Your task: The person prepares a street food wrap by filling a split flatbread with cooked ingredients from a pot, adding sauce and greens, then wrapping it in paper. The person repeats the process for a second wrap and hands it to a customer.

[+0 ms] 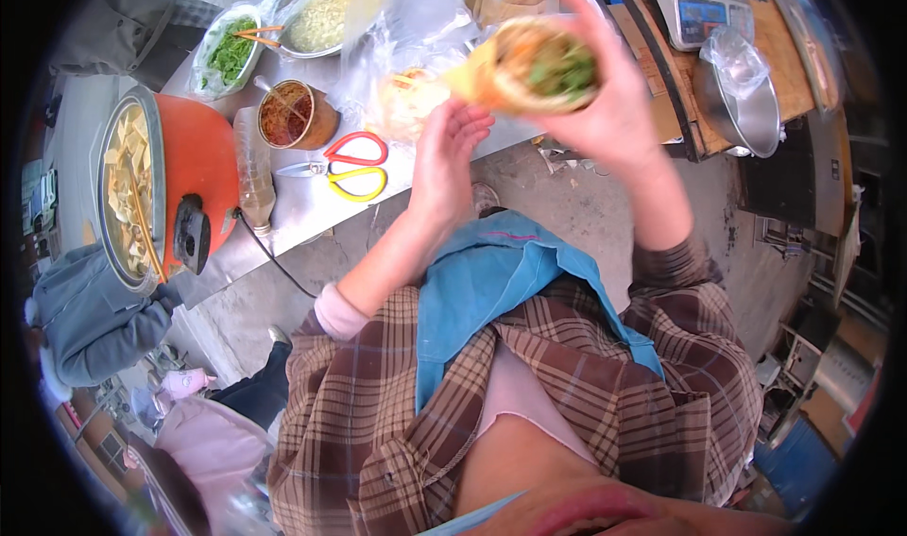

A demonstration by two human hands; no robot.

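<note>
In my right hand (pixel 619 102), raised at the upper right, is a filled flatbread wrap (pixel 557 68) in a yellow sleeve. Green leaves and some orange filling show at its open end, which is tilted towards me. My left hand (pixel 449 153) is close to the sleeve's narrow end, fingers extended; whether they touch it I cannot tell. Scissors (pixel 323 169) with one red and one yellow handle lie on the metal table (pixel 307 205), left of that hand. Behind them stands a brown pot (pixel 326 122) of dark red sauce with a spoon in it.
An orange cooker (pixel 203 158) with food pieces and chopsticks occupies the table's left end, its cord hanging down. Beside it is a plastic bottle (pixel 253 182). Further back are a dish of chopped greens (pixel 230 54) and plastic bags. A scale (pixel 699 12) and steel bowl (pixel 756 120) stand right.
</note>
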